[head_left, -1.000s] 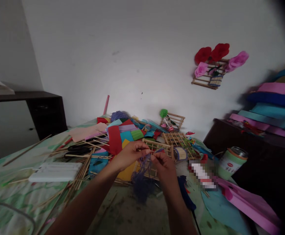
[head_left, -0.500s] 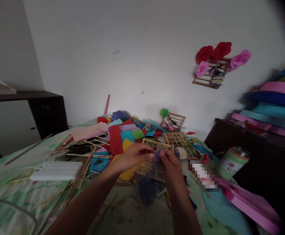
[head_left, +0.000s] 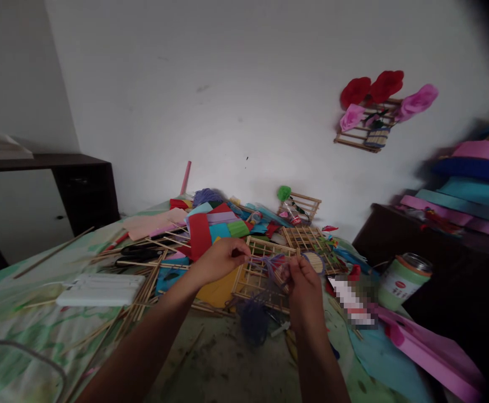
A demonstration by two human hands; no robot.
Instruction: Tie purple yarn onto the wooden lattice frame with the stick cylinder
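Purple yarn stretches between my two hands above a wooden stick lattice. My left hand pinches one end of it near the lattice's left side. On the right, my right hand is closed on the other end, beside a round piece of pale sticks edged in purple. A blurred blue-purple clump of yarn hangs below, between my forearms.
Loose sticks, a white plastic case and black scissors lie to the left. Coloured sheets are piled behind. A green jar and a pink roll are at the right.
My hands have moved apart, my left hand going left and my right hand slightly right, with the purple yarn now spread between them. The camera view has shifted slightly.
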